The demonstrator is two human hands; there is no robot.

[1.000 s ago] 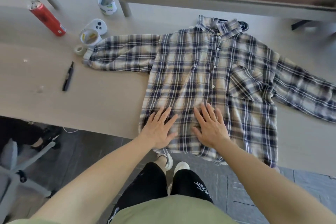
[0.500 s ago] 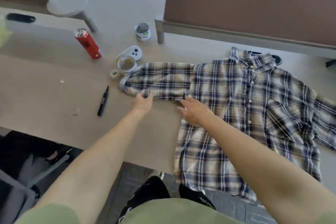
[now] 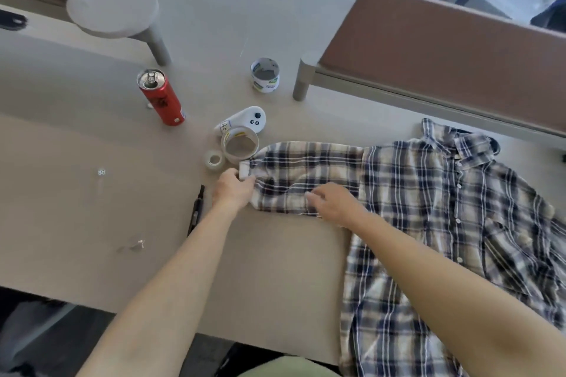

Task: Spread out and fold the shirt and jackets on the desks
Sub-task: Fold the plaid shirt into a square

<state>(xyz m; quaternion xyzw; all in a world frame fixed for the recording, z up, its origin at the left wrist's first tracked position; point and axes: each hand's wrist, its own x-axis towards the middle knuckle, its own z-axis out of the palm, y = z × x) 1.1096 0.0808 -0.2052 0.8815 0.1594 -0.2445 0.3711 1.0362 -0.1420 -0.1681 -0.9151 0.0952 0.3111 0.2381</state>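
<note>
A navy, cream and white plaid shirt (image 3: 444, 217) lies front-up on the beige desk (image 3: 92, 223), buttoned, collar toward the far side. Its left sleeve (image 3: 306, 171) stretches flat toward the middle of the desk. My left hand (image 3: 234, 190) grips the cuff end of that sleeve with curled fingers. My right hand (image 3: 332, 203) pinches the sleeve's near edge, roughly midway along it. The shirt's hem hangs over the desk's near edge. The right sleeve runs out of view.
Just past the cuff sit a large tape roll (image 3: 240, 145), a small tape roll (image 3: 214, 160) and a white controller (image 3: 245, 121). A red can (image 3: 160, 97), a white tub (image 3: 265, 75) and a black pen (image 3: 196, 213) are nearby. A brown partition (image 3: 444, 49) bounds the far side.
Both hands left the shirt's hem and moved up-left to the left sleeve. The left hand slid out to the cuff and took hold; the right hand now pinches the sleeve's near edge.
</note>
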